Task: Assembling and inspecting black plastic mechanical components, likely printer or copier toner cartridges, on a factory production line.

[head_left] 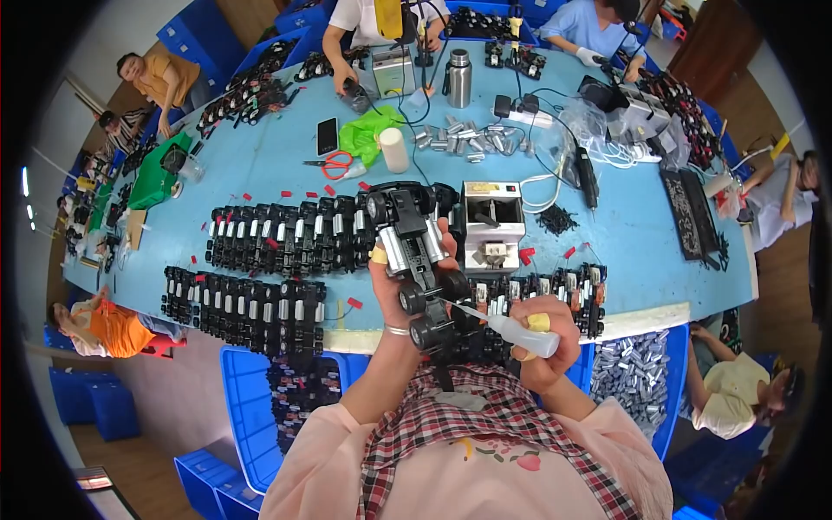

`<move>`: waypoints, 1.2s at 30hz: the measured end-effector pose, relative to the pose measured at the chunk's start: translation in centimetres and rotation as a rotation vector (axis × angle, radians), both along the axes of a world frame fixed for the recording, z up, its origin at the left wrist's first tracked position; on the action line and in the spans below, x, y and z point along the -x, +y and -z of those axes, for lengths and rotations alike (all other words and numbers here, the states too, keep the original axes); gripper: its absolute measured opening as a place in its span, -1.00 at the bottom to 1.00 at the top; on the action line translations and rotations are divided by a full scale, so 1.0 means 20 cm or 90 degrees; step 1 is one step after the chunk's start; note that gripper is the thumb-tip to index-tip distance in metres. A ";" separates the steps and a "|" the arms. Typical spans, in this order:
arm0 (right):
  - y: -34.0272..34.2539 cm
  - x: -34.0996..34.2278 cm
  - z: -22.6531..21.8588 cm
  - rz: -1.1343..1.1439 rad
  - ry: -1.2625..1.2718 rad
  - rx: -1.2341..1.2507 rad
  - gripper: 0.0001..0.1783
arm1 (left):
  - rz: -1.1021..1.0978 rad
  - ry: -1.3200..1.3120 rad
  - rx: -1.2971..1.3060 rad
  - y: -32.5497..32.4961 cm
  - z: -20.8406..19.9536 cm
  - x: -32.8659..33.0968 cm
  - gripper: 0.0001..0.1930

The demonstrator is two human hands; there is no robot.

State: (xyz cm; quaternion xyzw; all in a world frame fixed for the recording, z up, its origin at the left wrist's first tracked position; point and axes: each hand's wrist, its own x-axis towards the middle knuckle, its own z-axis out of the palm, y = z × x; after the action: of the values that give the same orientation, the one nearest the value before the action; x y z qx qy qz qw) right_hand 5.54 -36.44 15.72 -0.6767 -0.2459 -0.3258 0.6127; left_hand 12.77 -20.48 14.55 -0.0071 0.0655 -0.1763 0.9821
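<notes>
1. The right hand (548, 334), forearm angled up and inward, has its fingers curled round a small squeeze bottle (526, 335).
2. The bottle's thin nozzle (469, 309) slants up-left toward the toy car base (416, 270); contact is unclear.
3. The left hand (392, 299), wrist raised, grasps that base from both sides, wheels showing.
4. Left of this grip lie rows of similar bases (260, 236).
5. Just beyond, rightward: a pale machine (494, 195).
6. Farther: scissors (338, 163), then a steel flask (459, 80).
</notes>
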 end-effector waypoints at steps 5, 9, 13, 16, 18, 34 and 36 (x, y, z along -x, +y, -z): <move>0.00 0.00 0.00 -0.006 0.005 0.001 -0.57 | -0.010 -0.016 -0.004 0.00 0.02 0.00 -0.33; -0.01 0.00 0.00 -0.005 0.004 0.002 -0.56 | -0.033 0.003 -0.003 -0.02 0.00 0.01 -0.34; -0.02 0.01 -0.01 -0.007 0.005 0.002 -0.57 | -0.020 -0.012 -0.012 -0.02 0.03 0.01 -0.35; -0.02 0.01 -0.02 -0.009 -0.001 0.006 -0.58 | -0.026 -0.015 -0.021 -0.02 0.03 0.01 -0.35; -0.02 0.01 -0.02 -0.011 -0.003 0.009 -0.59 | -0.035 -0.014 -0.025 -0.02 0.03 0.01 -0.34; -0.04 0.04 -0.05 -0.006 0.006 0.049 -0.57 | -0.034 -0.038 -0.039 -0.03 0.01 0.03 -0.30; -0.04 0.04 -0.05 -0.012 0.011 0.047 -0.57 | -0.029 -0.041 -0.033 -0.03 0.01 0.03 -0.30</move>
State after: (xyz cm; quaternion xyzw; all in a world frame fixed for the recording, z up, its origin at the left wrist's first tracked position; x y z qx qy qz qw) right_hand 4.66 -37.32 16.66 -0.6996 -0.2587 -0.3045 0.5924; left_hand 12.23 -21.06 14.25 0.0222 0.0385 -0.1525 0.9873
